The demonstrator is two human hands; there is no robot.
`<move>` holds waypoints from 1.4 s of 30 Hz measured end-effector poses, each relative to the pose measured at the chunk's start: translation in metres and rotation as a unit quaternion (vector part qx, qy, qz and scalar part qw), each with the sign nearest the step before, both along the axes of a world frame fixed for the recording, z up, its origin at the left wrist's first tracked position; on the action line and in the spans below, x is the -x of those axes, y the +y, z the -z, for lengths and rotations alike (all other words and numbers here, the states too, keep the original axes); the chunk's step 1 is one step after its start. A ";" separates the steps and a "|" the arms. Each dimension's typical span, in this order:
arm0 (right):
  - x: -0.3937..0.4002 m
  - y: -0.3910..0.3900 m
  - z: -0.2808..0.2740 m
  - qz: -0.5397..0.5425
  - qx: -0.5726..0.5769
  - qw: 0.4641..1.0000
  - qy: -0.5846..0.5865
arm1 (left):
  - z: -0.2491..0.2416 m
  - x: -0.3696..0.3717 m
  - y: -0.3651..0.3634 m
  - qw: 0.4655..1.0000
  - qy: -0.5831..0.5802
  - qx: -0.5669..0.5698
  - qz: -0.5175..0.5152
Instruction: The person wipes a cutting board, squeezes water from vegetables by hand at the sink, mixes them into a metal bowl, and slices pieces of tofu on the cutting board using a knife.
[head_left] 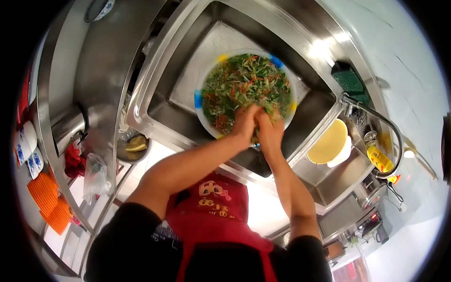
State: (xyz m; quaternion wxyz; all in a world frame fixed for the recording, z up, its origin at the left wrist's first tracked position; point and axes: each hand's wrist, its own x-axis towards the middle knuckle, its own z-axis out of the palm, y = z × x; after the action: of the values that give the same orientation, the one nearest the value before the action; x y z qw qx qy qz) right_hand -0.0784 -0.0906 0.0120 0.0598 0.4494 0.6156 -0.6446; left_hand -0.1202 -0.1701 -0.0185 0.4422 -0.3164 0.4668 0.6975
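A large round basin with blue and yellow patches on its rim stands in the metal sink. Chopped greens mixed with thin orange-red shreds fill it, and some liquid shows near the right side. My left hand and my right hand are pressed close together at the basin's near edge. Both are closed around a clump of the greens, with some leaves showing between them. The fingertips are partly hidden in the greens.
A smaller sink on the right holds a yellow basin. Beside it are a curved faucet, a yellow bottle and a dark green box-shaped item. Metal shelving on the left carries bowls, orange racks and a plastic bag.
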 end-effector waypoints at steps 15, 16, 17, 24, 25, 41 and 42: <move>0.026 0.071 0.011 -0.207 0.284 0.931 0.100 | -0.013 0.050 -0.023 0.920 -0.280 -0.246 0.120; 0.022 0.068 0.018 -0.207 0.285 0.930 0.102 | -0.012 0.050 -0.027 0.921 -0.279 -0.245 0.120; 0.019 0.066 0.025 -0.124 0.383 0.905 0.136 | -0.010 0.052 -0.031 0.928 -0.294 -0.213 0.083; -0.006 0.008 -0.004 0.199 0.309 0.899 0.238 | -0.056 0.031 -0.029 0.993 -0.054 -0.061 0.081; -0.006 0.003 -0.021 0.113 0.117 0.954 0.252 | -0.054 0.022 -0.031 0.995 0.003 -0.069 0.074; -0.039 -0.007 -0.122 -0.149 -0.226 0.879 0.393 | -0.157 -0.002 -0.029 0.745 0.663 -0.003 0.069; -0.037 -0.006 -0.127 -0.162 -0.219 0.879 0.390 | -0.155 -0.002 -0.029 0.721 0.690 -0.020 0.055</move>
State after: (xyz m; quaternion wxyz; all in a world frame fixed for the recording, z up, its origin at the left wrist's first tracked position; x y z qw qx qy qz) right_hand -0.0417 -0.0969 0.1393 -0.1820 0.0571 0.7785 -0.5980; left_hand -0.1187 -0.1991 0.1368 0.0417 0.2880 0.6452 0.7064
